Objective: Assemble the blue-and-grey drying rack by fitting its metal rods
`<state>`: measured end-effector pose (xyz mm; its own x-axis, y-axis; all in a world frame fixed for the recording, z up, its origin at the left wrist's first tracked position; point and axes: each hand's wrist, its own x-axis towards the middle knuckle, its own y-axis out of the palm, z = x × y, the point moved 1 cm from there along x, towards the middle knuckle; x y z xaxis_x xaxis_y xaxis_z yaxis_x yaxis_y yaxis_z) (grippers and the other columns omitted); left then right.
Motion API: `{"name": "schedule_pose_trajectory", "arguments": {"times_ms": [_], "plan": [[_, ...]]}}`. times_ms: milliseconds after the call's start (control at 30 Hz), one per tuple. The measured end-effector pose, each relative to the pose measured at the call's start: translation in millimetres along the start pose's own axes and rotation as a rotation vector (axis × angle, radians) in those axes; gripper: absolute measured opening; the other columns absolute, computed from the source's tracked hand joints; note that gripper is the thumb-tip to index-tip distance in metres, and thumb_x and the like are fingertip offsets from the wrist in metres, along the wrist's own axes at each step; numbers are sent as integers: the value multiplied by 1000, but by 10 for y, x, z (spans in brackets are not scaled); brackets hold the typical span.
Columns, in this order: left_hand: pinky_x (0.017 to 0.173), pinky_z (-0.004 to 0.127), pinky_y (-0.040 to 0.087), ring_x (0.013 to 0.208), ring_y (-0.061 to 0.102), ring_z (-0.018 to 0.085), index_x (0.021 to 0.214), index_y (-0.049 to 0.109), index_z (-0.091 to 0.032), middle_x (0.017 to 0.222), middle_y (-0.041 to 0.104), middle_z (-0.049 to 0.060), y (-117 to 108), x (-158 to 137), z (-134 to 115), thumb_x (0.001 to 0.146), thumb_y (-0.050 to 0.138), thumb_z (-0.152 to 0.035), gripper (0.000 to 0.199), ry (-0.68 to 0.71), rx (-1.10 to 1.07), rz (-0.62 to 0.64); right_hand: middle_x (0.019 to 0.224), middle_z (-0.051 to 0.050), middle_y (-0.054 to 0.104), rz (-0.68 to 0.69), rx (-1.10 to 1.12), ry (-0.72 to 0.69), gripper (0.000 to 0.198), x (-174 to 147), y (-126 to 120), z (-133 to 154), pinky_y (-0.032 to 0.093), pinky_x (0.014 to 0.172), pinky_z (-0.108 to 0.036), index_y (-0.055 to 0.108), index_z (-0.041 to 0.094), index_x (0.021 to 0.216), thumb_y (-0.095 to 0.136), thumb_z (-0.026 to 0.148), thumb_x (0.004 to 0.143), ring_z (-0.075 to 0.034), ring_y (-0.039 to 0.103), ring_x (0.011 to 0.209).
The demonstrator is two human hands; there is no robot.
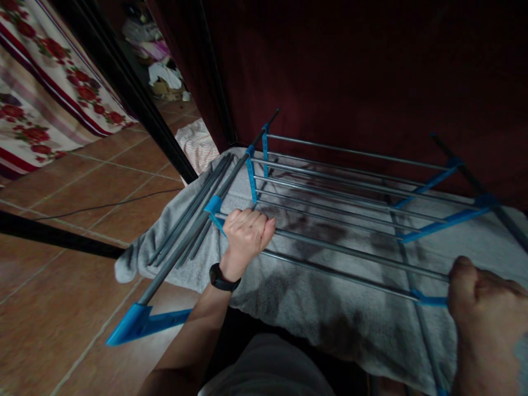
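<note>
A metal drying rack (346,250) with grey rods and blue plastic joints lies across a grey towel (284,300). My left hand (246,234), a black band on its wrist, is closed round the near upper rod beside a blue joint (213,205). My right hand (484,308) is closed on the same rod at its right end; it covers the joint there. A blue angled foot (132,325) caps the rack's left pole, out past the towel's edge. Several loose grey tubes (192,212) lie on the towel left of the rack.
Behind the rack rises a dark red panel (350,71). Black frame bars (136,88) cross the left side. Beyond them are a tiled floor (111,181) with a thin black cable (103,205), a floral curtain (53,82) and a heap of cloths (154,49).
</note>
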<state>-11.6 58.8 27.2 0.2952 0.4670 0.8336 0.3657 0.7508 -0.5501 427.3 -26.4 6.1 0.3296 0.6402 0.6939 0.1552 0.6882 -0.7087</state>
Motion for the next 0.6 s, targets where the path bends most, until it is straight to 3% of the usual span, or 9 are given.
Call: {"name": "schedule_pose_trajectory", "arguments": {"times_ms": [233,433,600], "plan": [[65,36,28,63,46,17,66,52,-21,62,52,1,-2,-14,-65,97,48,-30,32,104,-39,59,55,-7,50,-141,-5,-236,31,-110,98,13,27,62,-38,53,22,55,39,27,82,-20,42,54],[61,36,25,60,45,16,62,49,-21,59,50,1,35,38,-121,97,50,-33,37,82,-25,27,49,-4,42,-201,19,-97,30,-112,158,44,25,63,-40,37,25,49,42,27,78,-18,36,50],[60,36,24,59,44,16,59,47,-21,56,48,0,47,63,-154,94,53,-29,36,47,-15,1,48,-2,37,-190,-12,-120,32,-82,131,66,24,59,-39,30,26,48,46,25,75,-17,33,48]]}}
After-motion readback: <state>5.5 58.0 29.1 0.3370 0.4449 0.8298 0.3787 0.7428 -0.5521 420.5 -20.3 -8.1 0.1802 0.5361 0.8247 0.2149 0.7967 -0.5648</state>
